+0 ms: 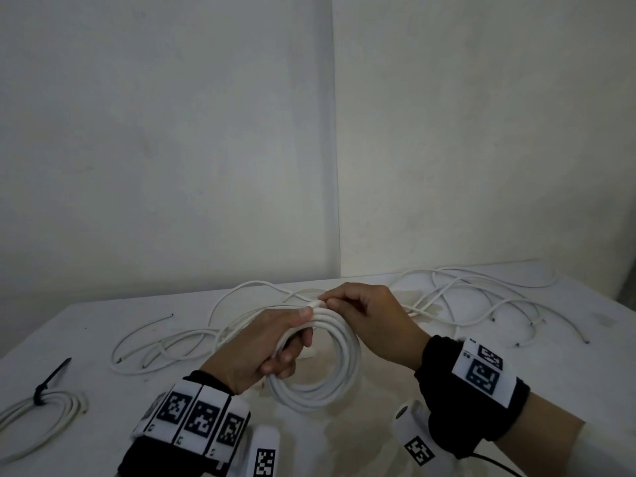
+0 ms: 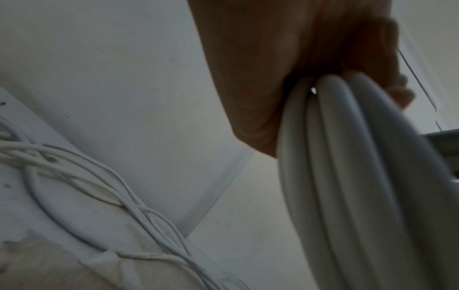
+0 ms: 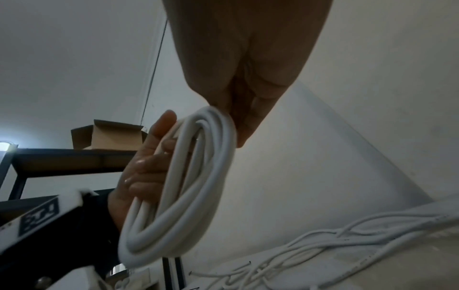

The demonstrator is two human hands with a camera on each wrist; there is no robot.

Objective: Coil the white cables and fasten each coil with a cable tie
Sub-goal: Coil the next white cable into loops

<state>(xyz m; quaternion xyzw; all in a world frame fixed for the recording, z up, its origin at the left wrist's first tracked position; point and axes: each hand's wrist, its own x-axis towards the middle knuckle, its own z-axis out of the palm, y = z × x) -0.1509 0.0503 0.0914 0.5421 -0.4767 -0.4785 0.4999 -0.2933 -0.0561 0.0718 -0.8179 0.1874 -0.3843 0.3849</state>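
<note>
Leftmost, a finished coil of thin white cable (image 1: 41,413) is lying at the table's near-left edge, cinched w/ a black plastic cable tie (image 1: 51,378) whose tail is sticking up and away. Next to the right, loose white cables (image 1: 165,346) are sprawling over the white table (image 1: 86,325), ends pointing left.

Centre — the left hand (image 1: 261,349) is gripping a thick round coil of white cable (image 1: 330,373), fingers and thumb curled round its left side; the coil is sitting just above the table surface, several loops stacked together. In the left wrist view those loops (image 2: 347,157) are running straight out of the fist. The right hand (image 1: 371,318) is pinching the cable's free end at the top of the coil, fingertips closed on it, right beside the left thumb. From the right wrist view the coil (image 3: 188,186) is hanging between both hands, left fingers (image 3: 149,162) wrapped through it.

Both wrists are wearing black bands w/ white square-patterned marker tags (image 1: 481,370).

Far right — more loose white cable (image 1: 481,297) is tangling across the table's back-right area, near the wall. A brown cardboard box (image 3: 109,135) is sitting on a dark shelf in the right wrist view.
</note>
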